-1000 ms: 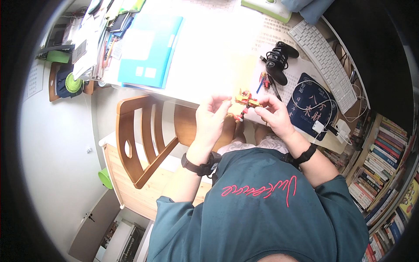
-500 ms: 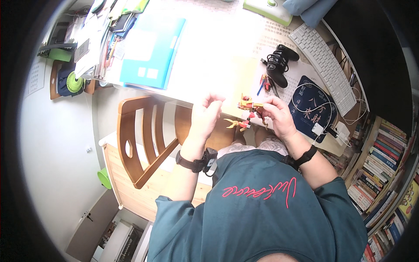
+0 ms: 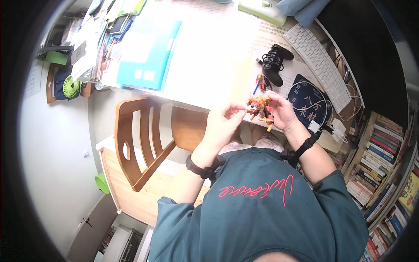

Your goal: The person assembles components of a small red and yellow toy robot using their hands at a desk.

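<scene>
A small jointed toy figure (image 3: 260, 104) in red and gold is held up at the desk's near edge. My right hand (image 3: 284, 114) is closed on its right side, with the fingers partly behind it. At the figure's left side, my left hand (image 3: 223, 125) is closed in a pinch, thumb and forefinger touching a part of it. The exact part between those fingertips is too small to make out. Just beyond the figure, a smaller red and blue toy piece (image 3: 261, 81) lies on the desk beside a black game controller (image 3: 273, 65) wrapped in its cable.
At the right are a dark blue mat (image 3: 301, 98) with white cables, a white keyboard (image 3: 321, 54) and a black monitor (image 3: 362, 48). A blue folder (image 3: 148, 56) and stacked papers lie at the left. A wooden chair (image 3: 131, 148) stands left of me, a bookshelf (image 3: 379, 157) right.
My left hand has moved right, from apart to touching the toy figure. The figure has turned in my right hand, its lower limb swinging from the left to the right.
</scene>
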`<action>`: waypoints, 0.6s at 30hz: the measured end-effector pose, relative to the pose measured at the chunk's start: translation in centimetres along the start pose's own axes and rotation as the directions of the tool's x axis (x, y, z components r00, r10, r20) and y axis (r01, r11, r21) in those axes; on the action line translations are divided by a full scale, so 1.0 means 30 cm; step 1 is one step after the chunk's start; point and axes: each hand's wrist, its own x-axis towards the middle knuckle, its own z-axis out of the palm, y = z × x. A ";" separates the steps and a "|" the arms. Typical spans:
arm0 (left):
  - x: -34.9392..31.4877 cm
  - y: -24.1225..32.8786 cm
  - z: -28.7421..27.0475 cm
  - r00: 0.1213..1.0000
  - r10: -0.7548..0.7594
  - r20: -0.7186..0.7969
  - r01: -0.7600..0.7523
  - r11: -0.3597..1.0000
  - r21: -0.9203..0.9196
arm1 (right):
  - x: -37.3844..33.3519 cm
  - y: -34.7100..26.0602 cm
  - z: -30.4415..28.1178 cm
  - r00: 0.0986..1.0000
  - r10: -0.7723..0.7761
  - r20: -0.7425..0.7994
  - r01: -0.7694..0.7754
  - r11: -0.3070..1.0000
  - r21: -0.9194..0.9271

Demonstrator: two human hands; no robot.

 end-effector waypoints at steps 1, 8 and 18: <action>0.000 -0.006 -0.002 0.999 0.040 -0.021 -0.039 0.996 0.075 | 0.003 0.003 0.011 1.000 0.003 0.002 -0.003 1.000 -0.001; -0.007 0.025 -0.013 0.995 0.083 -0.054 -0.063 0.951 0.302 | 0.018 0.028 0.050 0.990 -0.114 -0.077 0.098 0.976 -0.194; -0.004 -0.031 -0.061 0.986 0.155 -0.061 -0.127 0.937 0.325 | 0.001 0.025 0.100 0.982 -0.177 -0.072 0.103 0.804 -0.585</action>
